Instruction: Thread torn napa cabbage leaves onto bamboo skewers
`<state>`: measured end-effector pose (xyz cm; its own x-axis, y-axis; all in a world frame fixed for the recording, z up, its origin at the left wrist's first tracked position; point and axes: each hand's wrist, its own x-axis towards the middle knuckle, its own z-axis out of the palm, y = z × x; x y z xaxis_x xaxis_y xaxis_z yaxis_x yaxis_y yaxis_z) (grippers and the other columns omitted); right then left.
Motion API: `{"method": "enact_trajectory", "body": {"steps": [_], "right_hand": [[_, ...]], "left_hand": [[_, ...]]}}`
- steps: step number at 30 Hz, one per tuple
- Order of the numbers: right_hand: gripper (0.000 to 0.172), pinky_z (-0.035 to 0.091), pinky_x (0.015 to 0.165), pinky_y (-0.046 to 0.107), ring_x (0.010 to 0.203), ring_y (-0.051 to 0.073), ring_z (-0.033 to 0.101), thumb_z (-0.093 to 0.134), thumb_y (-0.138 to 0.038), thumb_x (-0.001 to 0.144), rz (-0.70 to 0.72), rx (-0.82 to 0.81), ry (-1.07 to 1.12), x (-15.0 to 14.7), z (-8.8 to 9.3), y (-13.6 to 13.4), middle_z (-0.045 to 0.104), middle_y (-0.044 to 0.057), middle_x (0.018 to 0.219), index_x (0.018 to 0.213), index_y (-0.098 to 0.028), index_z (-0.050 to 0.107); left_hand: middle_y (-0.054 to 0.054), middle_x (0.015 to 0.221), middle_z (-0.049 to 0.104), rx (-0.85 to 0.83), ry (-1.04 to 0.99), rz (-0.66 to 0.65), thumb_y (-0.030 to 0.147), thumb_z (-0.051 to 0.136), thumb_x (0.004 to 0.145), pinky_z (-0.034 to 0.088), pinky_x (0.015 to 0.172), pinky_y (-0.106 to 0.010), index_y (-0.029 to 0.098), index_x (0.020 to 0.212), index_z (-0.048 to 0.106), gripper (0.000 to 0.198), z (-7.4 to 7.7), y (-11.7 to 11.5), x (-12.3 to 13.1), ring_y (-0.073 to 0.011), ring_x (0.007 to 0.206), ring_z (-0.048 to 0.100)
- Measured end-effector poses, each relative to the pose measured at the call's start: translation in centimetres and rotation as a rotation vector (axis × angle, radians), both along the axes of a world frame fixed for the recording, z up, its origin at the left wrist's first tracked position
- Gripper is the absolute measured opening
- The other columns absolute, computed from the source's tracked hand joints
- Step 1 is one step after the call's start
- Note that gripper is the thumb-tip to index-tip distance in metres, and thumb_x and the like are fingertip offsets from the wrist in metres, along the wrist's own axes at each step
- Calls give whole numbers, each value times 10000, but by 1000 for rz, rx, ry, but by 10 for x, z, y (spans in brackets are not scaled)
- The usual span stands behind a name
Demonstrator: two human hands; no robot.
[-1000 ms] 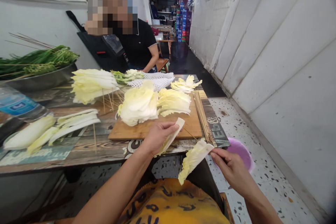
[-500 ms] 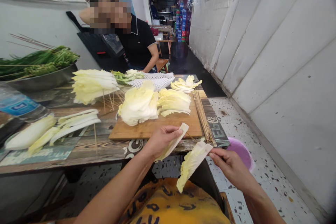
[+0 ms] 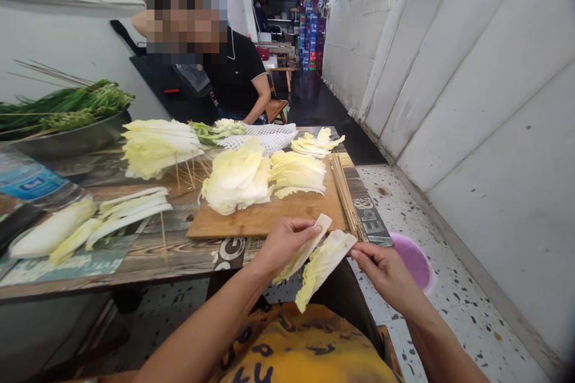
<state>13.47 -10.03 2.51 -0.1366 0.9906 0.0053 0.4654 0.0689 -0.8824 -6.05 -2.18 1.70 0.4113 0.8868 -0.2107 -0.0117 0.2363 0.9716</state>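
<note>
Two cabbage leaves are held. The left hand [image 3: 282,243] pinches one leaf [image 3: 309,242] in its fingers. The right hand [image 3: 381,269] pinches the other leaf [image 3: 321,266], near the one cutting board [image 3: 265,218].

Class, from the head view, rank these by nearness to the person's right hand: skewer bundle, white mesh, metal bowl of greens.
1. Skewer bundle, just ahead of the right hand, beside the board.
2. White mesh, at the far end.
3. Metal bowl, far left.

Matt wood cutting board [image 3: 265,219]; thin bamboo skewers [image 3: 345,194]; dull metal bowl [image 3: 67,140].
</note>
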Motion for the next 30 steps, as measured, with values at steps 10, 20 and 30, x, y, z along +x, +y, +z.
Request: {"method": "enact_trajectory", "body": {"steps": [10, 20, 30], "right_hand": [[319, 453, 618, 236, 678, 167, 581, 463, -370, 896, -69, 51, 0, 4, -2, 3, 658, 6, 715, 984, -177, 701], [332, 422, 591, 229, 639, 140, 522, 452, -388, 897, -49, 43, 12, 0, -6, 1, 605, -1, 680, 843, -165, 694], [311, 417, 599, 228, 647, 144, 513, 460, -380, 895, -94, 24, 84, 0, -14, -2, 573, -2, 674, 861, -162, 679]], "left_hand": [[-29, 721, 674, 287, 272, -81, 472, 570, 773, 419, 621, -233, 153, 811, 730, 358, 28, 19, -11, -164, 678, 571], [13, 538, 526, 198, 203, -126, 479, 573, 766, 292, 480, -199, 140, 631, 653, 374, 18, 6, 5, -95, 500, 415], [19, 545, 475, 340, 246, -168, 438, 526, 812, 295, 508, -205, 132, 598, 609, 383, 14, 4, 11, -93, 532, 402]]}}
